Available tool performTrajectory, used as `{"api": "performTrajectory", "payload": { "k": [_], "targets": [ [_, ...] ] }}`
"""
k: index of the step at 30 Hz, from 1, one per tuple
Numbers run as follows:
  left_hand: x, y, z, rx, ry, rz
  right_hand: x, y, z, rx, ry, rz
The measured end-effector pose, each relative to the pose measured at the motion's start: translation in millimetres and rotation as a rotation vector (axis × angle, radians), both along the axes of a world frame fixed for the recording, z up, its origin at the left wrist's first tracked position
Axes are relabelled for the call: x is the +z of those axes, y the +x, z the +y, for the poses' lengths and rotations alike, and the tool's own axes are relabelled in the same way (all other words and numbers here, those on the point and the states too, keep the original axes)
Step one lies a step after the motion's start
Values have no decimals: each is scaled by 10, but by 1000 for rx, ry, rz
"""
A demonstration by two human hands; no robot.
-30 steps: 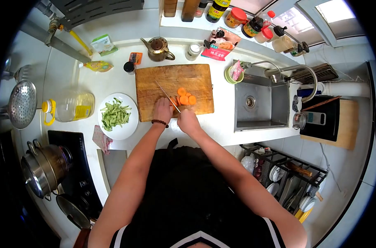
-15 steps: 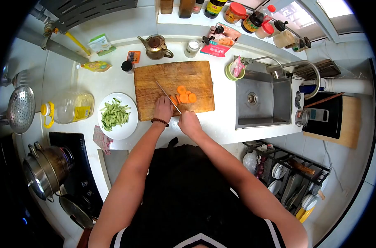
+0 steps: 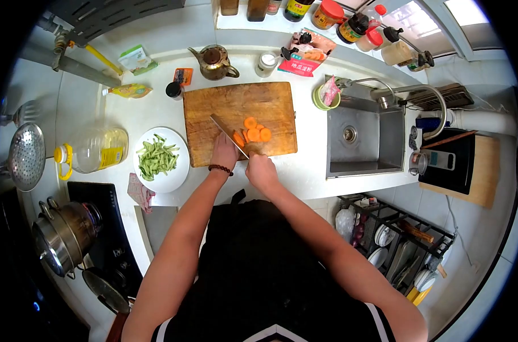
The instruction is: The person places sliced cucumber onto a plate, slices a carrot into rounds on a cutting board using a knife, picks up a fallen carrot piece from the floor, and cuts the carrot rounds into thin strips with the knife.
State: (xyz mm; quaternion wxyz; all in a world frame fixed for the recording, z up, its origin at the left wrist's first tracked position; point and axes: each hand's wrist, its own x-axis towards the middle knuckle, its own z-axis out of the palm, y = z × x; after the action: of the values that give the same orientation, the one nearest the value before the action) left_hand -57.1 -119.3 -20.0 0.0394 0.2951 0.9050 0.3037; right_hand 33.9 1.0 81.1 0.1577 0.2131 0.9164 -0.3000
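A wooden cutting board [image 3: 236, 108] lies on the counter with several orange carrot slices [image 3: 252, 134] on its right half. My right hand [image 3: 261, 170] is wrapped round the handle of a knife [image 3: 227, 132], whose blade points up and left across the board. Just left of the blade, my left hand [image 3: 225, 152], with a beaded bracelet at the wrist, presses down on the board. Its fingers are together; what they hold is hidden beneath them. Left of the board is a white plate [image 3: 181, 169] of green vegetable strips [image 3: 157, 157].
Behind the board stand a teapot [image 3: 215, 61], a glass jar [image 3: 266, 64] and a small dark jar [image 3: 174, 90]. An oil bottle [image 3: 96, 149] is at the left, above the stove [image 3: 99, 205] with a steel pot [image 3: 56, 242]. At the right is the sink [image 3: 359, 154].
The knife blade now shows a broader face and its tip has shifted slightly left. Both hands remain almost in place. The whole view has shifted slightly.
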Motion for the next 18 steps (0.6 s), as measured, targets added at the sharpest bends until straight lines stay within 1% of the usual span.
{"api": "performTrajectory", "payload": {
  "k": [3, 5, 7, 9, 11, 13, 17, 18],
  "targets": [
    [8, -16, 12, 3, -17, -15, -119, -39, 55, -1, -25, 3],
    [-73, -39, 0, 3, -1, -5, -162, -96, 100, 7, -29, -6],
    [-32, -39, -2, 7, 16, 9, -185, -142, 129, 38, -60, -49],
    [36, -33, 6, 43, -44, -89, -211, -177, 129, 52, -57, -54],
    [61, -50, 28, 32, -37, -59, -254, -214, 143, 63, -47, -61],
    [86, -10, 38, 21, -32, -34, -347, -261, 117, -51, -67, 18],
    [154, 28, 31, 32, -57, -38, -506, -234, 139, -35, -60, 51],
    [182, -24, 33, 42, -56, -44, -489, -255, 152, -85, -107, 66]
  ]
}}
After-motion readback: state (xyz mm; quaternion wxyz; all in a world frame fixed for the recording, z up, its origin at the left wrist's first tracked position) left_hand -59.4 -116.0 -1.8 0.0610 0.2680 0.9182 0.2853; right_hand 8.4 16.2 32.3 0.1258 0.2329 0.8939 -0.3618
